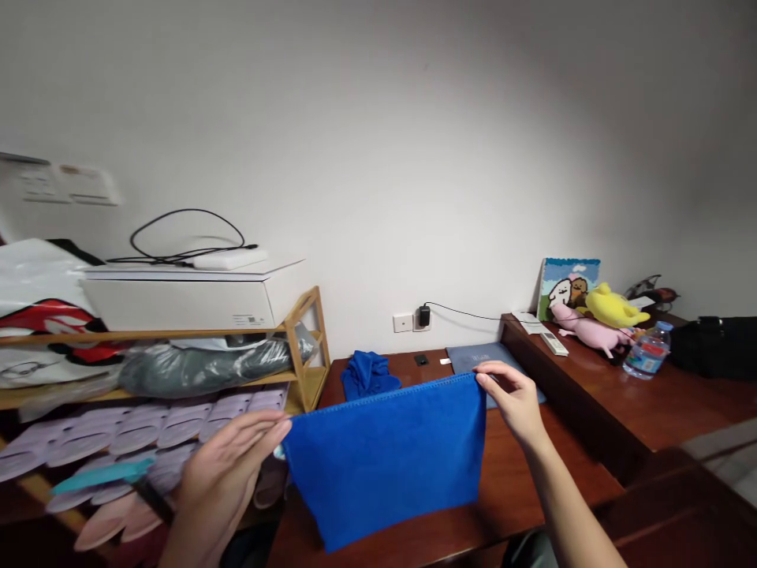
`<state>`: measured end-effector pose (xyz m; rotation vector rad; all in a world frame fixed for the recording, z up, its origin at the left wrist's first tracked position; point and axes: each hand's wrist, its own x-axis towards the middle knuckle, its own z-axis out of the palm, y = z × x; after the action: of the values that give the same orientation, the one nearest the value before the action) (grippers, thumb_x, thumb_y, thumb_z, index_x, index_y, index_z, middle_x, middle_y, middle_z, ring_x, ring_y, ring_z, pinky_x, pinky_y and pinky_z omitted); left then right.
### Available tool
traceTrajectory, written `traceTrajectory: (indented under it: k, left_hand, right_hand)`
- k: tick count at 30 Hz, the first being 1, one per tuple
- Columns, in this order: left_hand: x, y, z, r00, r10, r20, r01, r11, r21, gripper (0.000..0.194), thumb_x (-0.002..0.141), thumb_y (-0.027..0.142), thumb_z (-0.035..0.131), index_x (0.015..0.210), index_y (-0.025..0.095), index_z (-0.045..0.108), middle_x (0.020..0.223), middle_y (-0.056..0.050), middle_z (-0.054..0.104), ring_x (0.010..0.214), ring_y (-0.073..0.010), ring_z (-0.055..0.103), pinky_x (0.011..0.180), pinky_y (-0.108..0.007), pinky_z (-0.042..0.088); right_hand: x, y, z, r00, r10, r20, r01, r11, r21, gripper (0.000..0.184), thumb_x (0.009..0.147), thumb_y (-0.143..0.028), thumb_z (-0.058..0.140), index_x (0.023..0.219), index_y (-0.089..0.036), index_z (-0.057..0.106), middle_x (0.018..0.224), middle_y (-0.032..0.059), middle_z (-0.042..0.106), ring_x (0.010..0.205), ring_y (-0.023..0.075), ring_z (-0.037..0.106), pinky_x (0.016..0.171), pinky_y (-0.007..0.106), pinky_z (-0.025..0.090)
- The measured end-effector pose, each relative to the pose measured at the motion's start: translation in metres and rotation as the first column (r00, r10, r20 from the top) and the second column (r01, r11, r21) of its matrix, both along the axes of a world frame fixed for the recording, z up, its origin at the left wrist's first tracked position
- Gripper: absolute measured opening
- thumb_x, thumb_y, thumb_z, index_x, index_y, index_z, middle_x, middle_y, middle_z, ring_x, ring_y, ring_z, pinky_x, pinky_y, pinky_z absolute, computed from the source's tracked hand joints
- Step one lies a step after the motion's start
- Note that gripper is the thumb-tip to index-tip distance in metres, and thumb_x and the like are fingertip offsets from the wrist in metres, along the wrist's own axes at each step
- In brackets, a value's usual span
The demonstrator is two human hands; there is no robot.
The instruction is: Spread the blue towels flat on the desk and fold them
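A blue cloth (390, 457) with a stitched edge hangs stretched between my hands, above the brown wooden table (568, 465). My left hand (236, 457) pinches its upper left corner between thumb and fingers. At the upper right corner, my right hand (512, 394) grips the cloth the same way. The top edge runs nearly straight, rising a little to the right. Behind it, a crumpled blue cloth (370, 373) lies on the table near the wall. Part of a grey-blue mat (473, 359) is hidden by the held cloth and my right hand.
On the left stands a wooden rack (307, 347) with a white box (183, 304) on top and several lilac slippers (136, 430) below. To the right, a raised ledge holds a water bottle (647, 353), plush toys (615, 306) and a remote (554, 342). A charger (424, 315) is plugged into the wall.
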<state>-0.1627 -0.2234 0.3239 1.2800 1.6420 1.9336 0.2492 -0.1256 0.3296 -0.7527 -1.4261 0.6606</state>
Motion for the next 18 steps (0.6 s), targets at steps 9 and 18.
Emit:
traceTrajectory:
  k: [9,18]
  left_hand:
    - [0.019,0.161,-0.135,0.958,-0.277,-0.078,0.243,0.924,-0.295,0.047,0.068,0.065,0.073,0.082,0.02,0.075,0.084,-0.01,0.084,0.086,-0.0274,0.079,0.081,-0.038,0.064]
    - [0.037,0.203,-0.252,0.915,-0.259,-0.308,0.142,0.924,-0.354,0.025,0.078,0.051,0.057,0.073,0.028,0.068,0.075,-0.005,0.081,0.074,-0.0243,0.077,0.073,-0.034,0.06]
  right_hand:
    - [0.0,0.117,-0.16,0.981,-0.089,0.172,0.147,0.922,-0.36,0.052,0.082,-0.068,0.075,0.097,-0.019,0.083,0.106,0.0148,0.083,0.102,0.0328,0.077,0.095,0.046,0.061]
    - [-0.02,0.15,-0.284,0.901,-0.161,0.403,0.322,0.871,-0.371,0.031,0.093,-0.047,0.059,0.089,-0.024,0.079,0.105,0.0141,0.081,0.106,0.0333,0.076,0.102,0.046,0.056]
